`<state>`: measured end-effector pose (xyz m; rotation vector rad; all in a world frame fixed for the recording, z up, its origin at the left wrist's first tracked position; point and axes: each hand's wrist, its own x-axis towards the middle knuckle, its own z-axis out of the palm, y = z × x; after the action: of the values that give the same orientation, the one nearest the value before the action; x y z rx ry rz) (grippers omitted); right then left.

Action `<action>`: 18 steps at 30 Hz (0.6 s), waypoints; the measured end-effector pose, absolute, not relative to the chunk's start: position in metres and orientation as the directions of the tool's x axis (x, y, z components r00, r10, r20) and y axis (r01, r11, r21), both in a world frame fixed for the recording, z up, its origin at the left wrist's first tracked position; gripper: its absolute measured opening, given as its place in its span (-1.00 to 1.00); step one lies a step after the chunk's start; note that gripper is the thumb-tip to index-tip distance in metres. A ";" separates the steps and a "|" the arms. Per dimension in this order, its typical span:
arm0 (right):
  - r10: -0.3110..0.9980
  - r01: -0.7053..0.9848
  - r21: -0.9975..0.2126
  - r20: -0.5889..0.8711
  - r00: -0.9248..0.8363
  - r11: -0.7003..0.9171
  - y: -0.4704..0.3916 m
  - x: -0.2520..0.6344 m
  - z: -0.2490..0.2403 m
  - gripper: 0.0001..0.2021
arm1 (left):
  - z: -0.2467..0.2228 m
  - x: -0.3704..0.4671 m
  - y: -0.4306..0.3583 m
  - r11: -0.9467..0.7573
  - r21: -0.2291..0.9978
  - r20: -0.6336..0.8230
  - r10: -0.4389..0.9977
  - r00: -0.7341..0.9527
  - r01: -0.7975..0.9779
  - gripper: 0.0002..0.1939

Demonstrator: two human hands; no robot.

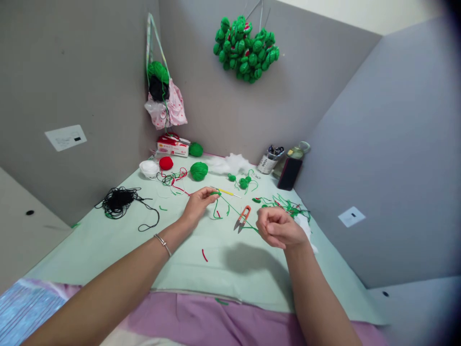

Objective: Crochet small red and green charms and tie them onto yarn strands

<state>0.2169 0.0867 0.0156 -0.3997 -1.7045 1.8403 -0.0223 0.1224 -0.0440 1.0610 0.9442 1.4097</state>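
Holding a green strand (230, 205) drawn out between my two hands.
My left fingers (208, 191) pinch a small green piece (216, 193) beside the yellow hook (226, 192); my right fingers (267, 229) curl closed on the strand. I judge pulling calls for light tension past the orange snips (245, 212). More room lies nearer than my fingers, towards the desk (180, 271) edge.

Wall label print (65, 138) illegible

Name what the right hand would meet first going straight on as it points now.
The right hand would likely meet the orange-handled snips, though it may be high enough to pass over.
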 end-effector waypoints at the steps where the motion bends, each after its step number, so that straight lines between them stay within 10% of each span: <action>1: 0.600 -0.224 -0.975 0.168 -0.782 -0.018 0.086 0.220 0.014 -0.74 | -0.044 -0.022 0.123 -0.099 0.954 0.096 0.995 -0.024 -0.283 -0.75; 18: 0.501 -0.287 -0.950 0.191 -0.844 -0.121 0.083 0.241 0.007 -0.59 | -0.052 -0.032 0.135 -0.100 0.950 0.081 0.994 -0.073 -0.296 -0.69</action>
<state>0.2415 0.0834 0.0071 -0.2373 -1.6419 2.0090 -0.0318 0.1345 -0.0523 1.0154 0.9777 1.4489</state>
